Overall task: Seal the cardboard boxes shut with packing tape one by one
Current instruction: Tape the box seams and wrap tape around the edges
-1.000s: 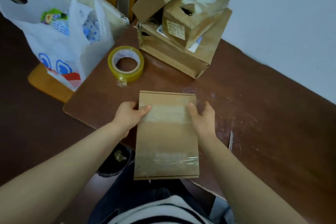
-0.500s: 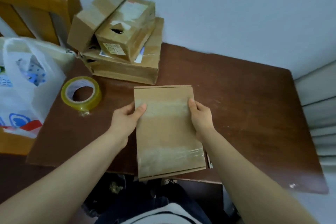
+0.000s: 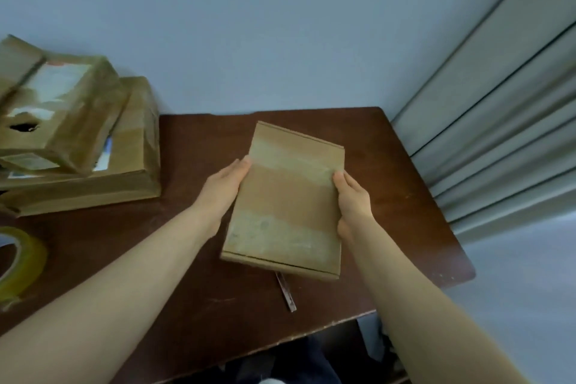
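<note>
Box, taped in two bands, has shifted well to the right of the stacked boxes. Left hand and right hand grip its long edges, thumbs on top. Likely sealed, being set aside.

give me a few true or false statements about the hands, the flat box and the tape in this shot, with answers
1. The left hand and right hand each grip a long edge of the flat box. True.
2. The tape roll lies at the far left of the table, apart from the flat box. True.
3. The stack of boxes stands right of the flat box. False: it stands to the left, by the wall.
4. The right hand holds the tape roll. False: it grips the flat box.
</note>
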`<move>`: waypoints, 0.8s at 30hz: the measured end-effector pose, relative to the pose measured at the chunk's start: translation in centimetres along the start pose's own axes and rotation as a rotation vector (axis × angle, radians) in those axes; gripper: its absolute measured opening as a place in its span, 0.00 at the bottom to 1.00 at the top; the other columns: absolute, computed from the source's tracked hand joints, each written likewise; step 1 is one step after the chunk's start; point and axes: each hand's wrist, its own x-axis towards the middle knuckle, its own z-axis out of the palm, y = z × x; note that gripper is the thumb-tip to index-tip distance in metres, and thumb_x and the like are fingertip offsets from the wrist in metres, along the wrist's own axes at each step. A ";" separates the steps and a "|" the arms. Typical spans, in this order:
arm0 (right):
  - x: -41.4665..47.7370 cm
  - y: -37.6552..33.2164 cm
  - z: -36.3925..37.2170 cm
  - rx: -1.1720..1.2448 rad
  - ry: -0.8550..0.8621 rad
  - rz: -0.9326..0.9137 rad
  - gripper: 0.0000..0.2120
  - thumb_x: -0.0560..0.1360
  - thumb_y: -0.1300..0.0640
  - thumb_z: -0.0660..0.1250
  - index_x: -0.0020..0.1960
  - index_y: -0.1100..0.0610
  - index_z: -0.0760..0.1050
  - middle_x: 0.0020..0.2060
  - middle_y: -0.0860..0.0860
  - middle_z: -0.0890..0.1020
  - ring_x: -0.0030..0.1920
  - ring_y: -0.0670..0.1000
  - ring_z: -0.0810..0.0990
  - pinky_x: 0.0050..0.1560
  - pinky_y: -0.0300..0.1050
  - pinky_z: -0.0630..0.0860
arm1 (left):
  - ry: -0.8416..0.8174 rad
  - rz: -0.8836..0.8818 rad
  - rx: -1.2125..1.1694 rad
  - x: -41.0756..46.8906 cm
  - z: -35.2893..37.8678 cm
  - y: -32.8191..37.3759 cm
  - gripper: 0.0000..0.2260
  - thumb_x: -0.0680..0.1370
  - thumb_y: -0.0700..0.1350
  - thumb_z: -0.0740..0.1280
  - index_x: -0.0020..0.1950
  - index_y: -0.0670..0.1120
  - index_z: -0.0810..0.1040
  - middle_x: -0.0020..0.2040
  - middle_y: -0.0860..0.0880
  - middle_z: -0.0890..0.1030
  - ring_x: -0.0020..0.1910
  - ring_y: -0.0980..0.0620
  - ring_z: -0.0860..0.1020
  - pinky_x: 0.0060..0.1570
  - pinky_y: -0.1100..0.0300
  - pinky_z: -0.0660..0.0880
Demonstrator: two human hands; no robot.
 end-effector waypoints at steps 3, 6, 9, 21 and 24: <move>3.9 -1.9 -2.9 0.123 0.088 0.040 0.20 0.79 0.48 0.64 0.70 0.48 0.71 0.55 0.49 0.81 0.51 0.52 0.80 0.54 0.55 0.79 | -0.089 -0.079 0.086 1.8 3.1 0.3 0.36 0.68 0.64 0.71 0.72 0.53 0.69 0.68 0.51 0.74 0.65 0.48 0.73 0.70 0.47 0.64; 8.0 -3.5 -5.8 0.229 0.125 0.063 0.21 0.80 0.50 0.62 0.72 0.44 0.65 0.58 0.47 0.78 0.52 0.51 0.78 0.53 0.55 0.78 | -0.064 -0.183 0.034 3.9 6.8 0.7 0.44 0.60 0.63 0.76 0.73 0.50 0.67 0.68 0.47 0.72 0.66 0.45 0.70 0.67 0.43 0.65; 12.1 -4.8 -7.9 0.316 0.115 0.066 0.26 0.80 0.54 0.62 0.74 0.39 0.59 0.59 0.46 0.76 0.52 0.52 0.78 0.55 0.61 0.77 | -0.053 -0.252 -0.155 6.2 11.6 1.0 0.52 0.55 0.55 0.79 0.75 0.45 0.62 0.68 0.42 0.71 0.62 0.42 0.73 0.60 0.43 0.73; 21.5 -6.1 -11.5 0.328 0.011 0.171 0.39 0.76 0.58 0.69 0.75 0.34 0.49 0.66 0.52 0.73 0.61 0.58 0.75 0.65 0.61 0.67 | 0.006 -0.199 -0.153 12.8 22.6 1.8 0.46 0.70 0.38 0.75 0.75 0.67 0.52 0.66 0.52 0.74 0.61 0.45 0.74 0.61 0.32 0.69; 22.6 -6.8 -12.2 0.289 0.054 0.111 0.43 0.70 0.59 0.75 0.75 0.41 0.55 0.66 0.52 0.72 0.61 0.54 0.74 0.64 0.53 0.71 | -0.003 -0.186 -0.161 14.5 22.6 2.1 0.44 0.71 0.37 0.74 0.75 0.65 0.54 0.63 0.51 0.76 0.57 0.47 0.77 0.59 0.35 0.72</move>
